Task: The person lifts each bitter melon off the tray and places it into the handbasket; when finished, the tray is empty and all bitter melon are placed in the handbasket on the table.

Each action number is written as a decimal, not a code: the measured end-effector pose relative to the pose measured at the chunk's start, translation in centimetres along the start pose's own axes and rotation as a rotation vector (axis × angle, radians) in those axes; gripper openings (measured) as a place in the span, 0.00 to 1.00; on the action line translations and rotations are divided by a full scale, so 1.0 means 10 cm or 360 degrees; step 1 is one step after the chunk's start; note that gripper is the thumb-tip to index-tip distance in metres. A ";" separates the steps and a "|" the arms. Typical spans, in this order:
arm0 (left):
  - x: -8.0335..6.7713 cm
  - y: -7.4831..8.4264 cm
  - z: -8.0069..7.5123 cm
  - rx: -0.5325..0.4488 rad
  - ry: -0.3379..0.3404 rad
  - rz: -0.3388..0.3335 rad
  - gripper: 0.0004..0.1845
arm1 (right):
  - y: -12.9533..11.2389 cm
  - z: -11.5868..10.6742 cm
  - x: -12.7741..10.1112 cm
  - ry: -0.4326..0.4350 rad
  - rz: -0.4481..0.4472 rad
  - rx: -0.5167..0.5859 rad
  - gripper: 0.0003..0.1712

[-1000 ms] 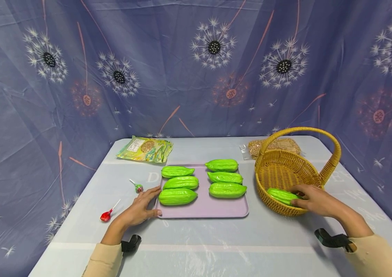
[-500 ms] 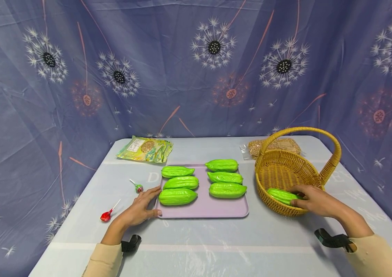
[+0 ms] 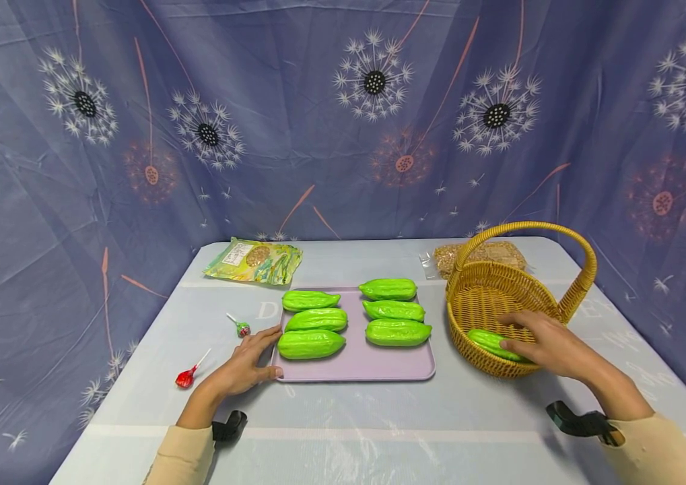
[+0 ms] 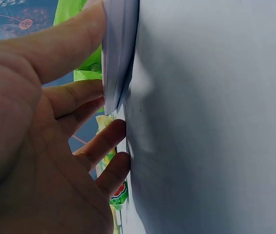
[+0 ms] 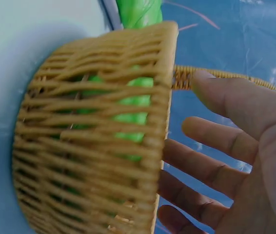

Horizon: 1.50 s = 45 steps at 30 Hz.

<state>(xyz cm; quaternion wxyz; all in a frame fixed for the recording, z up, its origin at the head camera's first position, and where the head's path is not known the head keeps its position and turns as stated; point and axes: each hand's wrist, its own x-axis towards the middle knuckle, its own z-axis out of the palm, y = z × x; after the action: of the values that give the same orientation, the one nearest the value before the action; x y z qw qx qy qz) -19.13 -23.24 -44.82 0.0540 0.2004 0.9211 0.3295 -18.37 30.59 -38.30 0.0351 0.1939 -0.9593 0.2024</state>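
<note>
My left hand (image 3: 246, 364) rests at the left edge of a lilac tray (image 3: 355, 369), thumb by its near corner. In the left wrist view the thumb and nearest fingers touch the tray rim (image 4: 116, 58), while the other fingers reach the tablecloth. Two groups of bright green ridged gourds lie on the tray, including one gourd (image 3: 311, 344) near the left hand. Another green gourd (image 3: 491, 342) lies inside a wicker basket (image 3: 470, 353). Over that basket my right hand (image 3: 551, 343) is spread, its fingers loosely extended and apart from the gourd in the right wrist view.
The basket's tall arched handle (image 3: 530, 228) rises beside the right hand. A packaged grain bag (image 3: 482, 257) lies behind the basket, and a green-yellow packet (image 3: 254, 261) at the back left. Red (image 3: 185, 378) and green (image 3: 242, 329) lollipops lie left of the tray.
My right hand has let go of the gourd in the basket; its fingers have spread and lifted slightly. The left hand and tray have stayed in place.
</note>
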 end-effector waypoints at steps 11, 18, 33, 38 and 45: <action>0.00 0.00 -0.01 0.0004 0.0008 0.0015 0.40 | -0.26 0.06 0.05 0.0153 -0.0061 -0.0012 0.26; 0.01 0.00 0.00 -0.0012 0.0010 0.0013 0.40 | -0.39 0.13 0.10 0.0247 -0.0148 -0.0021 0.24; 0.01 0.00 0.00 -0.0009 0.0011 0.0011 0.40 | -0.58 0.27 0.17 0.0312 -0.0235 0.0036 0.26; 0.01 0.00 0.00 -0.0005 0.0010 0.0009 0.40 | -0.65 0.32 0.20 0.0339 -0.0254 0.0039 0.27; 0.00 -0.01 0.00 -0.0011 0.0000 -0.0001 0.40 | -0.72 0.39 0.24 0.0348 -0.0270 0.0058 0.27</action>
<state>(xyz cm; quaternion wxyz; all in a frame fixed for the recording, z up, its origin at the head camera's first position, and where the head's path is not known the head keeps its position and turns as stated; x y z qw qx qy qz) -19.16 -23.28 -44.91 0.0548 0.2000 0.9200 0.3325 -17.76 22.03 -38.84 0.1528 0.2518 -0.9260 0.2360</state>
